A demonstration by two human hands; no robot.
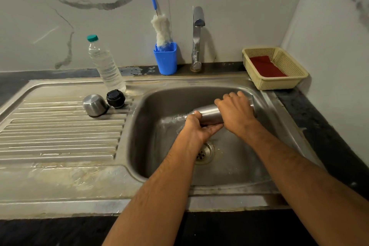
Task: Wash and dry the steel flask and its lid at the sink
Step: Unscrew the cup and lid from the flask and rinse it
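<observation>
Steel fills your view: you hold the brushed steel flask (211,113) on its side over the basin of the stainless steel sink (265,98), mouth end tipped down to the left, water blurring at that end. Your right hand (236,111) wraps over the flask's upper half and hides most of it, fingers curled tight around the body; your left hand (196,126) cups the lower end from beneath, thumb over the top, covering the mouth so you cannot see the opening. The round drain (204,153) shows only partly behind your left forearm. On the ribbed draining board to the left lie two lid parts, just beside each other: one domed steel cup lid (94,105) upside down and one black plastic stopper (115,99). Behind them stands one clear plastic bottle with a green cap (104,64). One blue plastic cup (165,59) holds one white-headed bottle brush (161,28), its blue handle cut off at the top edge. One chrome tap (196,40) stands beside it, no stream visible. One cream plastic basket (293,80) holds one red cloth (266,67).
</observation>
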